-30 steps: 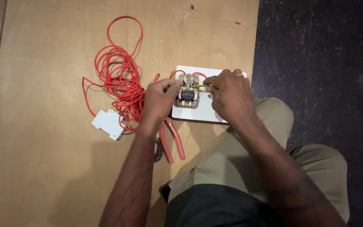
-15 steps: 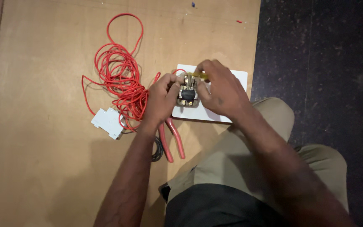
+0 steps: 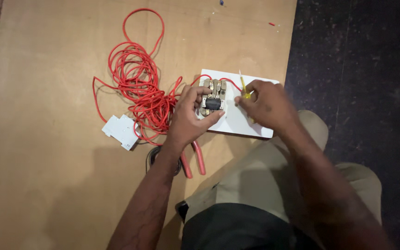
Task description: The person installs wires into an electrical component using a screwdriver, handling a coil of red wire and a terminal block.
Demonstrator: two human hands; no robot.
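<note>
A white rectangular plate (image 3: 255, 125) lies on the wooden board (image 3: 47, 185), with a small switch mechanism with metal terminals (image 3: 213, 96) on its left part. My left hand (image 3: 190, 115) grips that mechanism from the left, thumb under it. My right hand (image 3: 265, 104) holds a yellow-handled screwdriver (image 3: 243, 86) just right of the mechanism, its thin tip pointing up and away. A red wire (image 3: 137, 88) runs from the mechanism's top into a loose coil to the left.
A small white plastic block (image 3: 122, 131) lies left of the coil. Red-handled pliers (image 3: 196, 159) rest under my left wrist, beside a dark round object (image 3: 156, 157). The board ends at a dark floor (image 3: 362, 69) on the right. My knee (image 3: 311, 134) is under my right arm.
My right hand pulled back to the right off the mechanism, with the screwdriver now lifted clear and pointing upward. My left hand stayed on the mechanism.
</note>
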